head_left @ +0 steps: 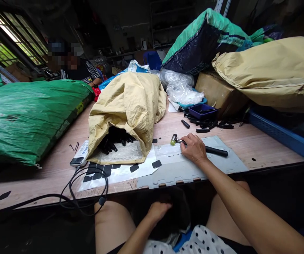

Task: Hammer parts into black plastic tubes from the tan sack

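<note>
My right hand (194,148) is closed round the shaft of a small hammer (216,151), which lies on a grey sheet (167,174) at the table's front. The hammer's yellowish face points left, and its black handle sticks out to the right of my hand. Below the table edge, my left hand (159,211) is over a dark bag (182,208) between my knees. Its fingers look curled together; whether they hold anything is lost in the dark. A cream woven sack (130,102) lies with its mouth towards me, showing black slender pieces (112,144) inside.
Left stand a big green sack (30,116), a white device (80,155) and a looped black cable (88,176). Black folding-knife-like pieces (203,123) lie near a purple tray (202,111). A blue basket (279,132) and another cream sack (273,74) are right. A person (80,70) sits behind.
</note>
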`<state>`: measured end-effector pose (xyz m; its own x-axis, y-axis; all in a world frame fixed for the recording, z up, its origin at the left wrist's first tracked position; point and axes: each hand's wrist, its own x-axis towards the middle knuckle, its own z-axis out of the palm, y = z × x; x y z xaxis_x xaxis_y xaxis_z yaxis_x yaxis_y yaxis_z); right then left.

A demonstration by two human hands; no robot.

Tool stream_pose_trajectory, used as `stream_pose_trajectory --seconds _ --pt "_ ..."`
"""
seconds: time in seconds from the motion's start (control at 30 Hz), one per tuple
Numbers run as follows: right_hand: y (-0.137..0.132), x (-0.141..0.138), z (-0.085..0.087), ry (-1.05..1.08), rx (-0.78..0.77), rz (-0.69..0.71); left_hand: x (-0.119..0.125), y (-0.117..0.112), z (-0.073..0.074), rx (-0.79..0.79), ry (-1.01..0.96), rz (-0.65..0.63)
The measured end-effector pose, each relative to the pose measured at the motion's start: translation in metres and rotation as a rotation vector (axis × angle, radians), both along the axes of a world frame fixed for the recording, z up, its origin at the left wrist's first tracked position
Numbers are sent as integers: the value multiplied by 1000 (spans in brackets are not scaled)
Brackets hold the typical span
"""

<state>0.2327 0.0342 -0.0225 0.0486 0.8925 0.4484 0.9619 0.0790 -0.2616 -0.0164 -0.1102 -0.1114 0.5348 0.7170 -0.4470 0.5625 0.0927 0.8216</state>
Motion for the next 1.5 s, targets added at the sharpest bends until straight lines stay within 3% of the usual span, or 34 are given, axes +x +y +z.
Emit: stream_pose_trajectory --seconds 0.03,0.13,0.17,0.2,0.23,0.3,0.37,0.47,0.6,0.73,0.87,1.0,1.07,1.13,1.2,1.27,1.5 --pt "0 0 0 -3 1 -1 -8 -1 22 -36 -25 -2" --pt "-1 -1 0 -14 2 -3 -40 17 96 -352 -245 -252" --pt "-1 -1 0 -17 2 -4 -51 32 118 -371 -278 -222" --pt "-1 -1 0 -17 2 -5 -62 50 136 -280 -297 -87" --pt "-1 -1 0 -17 2 -5 -73 71 149 -104 -284 138" --pt "0 -1 -1 -16 2 -8 -91 114 161 291 -80 558" --pt "0 0 -1 -15 -1 -9 -104 152 159 594 306 837" --pt "1 0 -1 -9 -6 1 -114 186 146 708 740 1023" --pt "2 0 -1 -4 -11 -4 -116 197 136 616 876 1045" --pt "2 0 -1 -2 -9 -5 -112 193 139 546 963 938" --pt "1 -1 0 -3 -5 -8 -108 173 148 504 902 897" --pt "1 -1 0 -6 -5 -8 -89 130 155 802 601 950" --pt "1 -1 1 -9 -5 -7 -68 109 155 942 352 758" --pt "1 -1 1 -10 -6 -8 -41 96 151 967 181 463" --pt "1 -1 1 -7 -10 -11 -16 95 145 943 143 238" --pt "0 -1 0 -5 -11 -13 4 102 135 919 164 137" --pt "2 -1 -2 -3 6 -18 22 132 108 842 82 159"
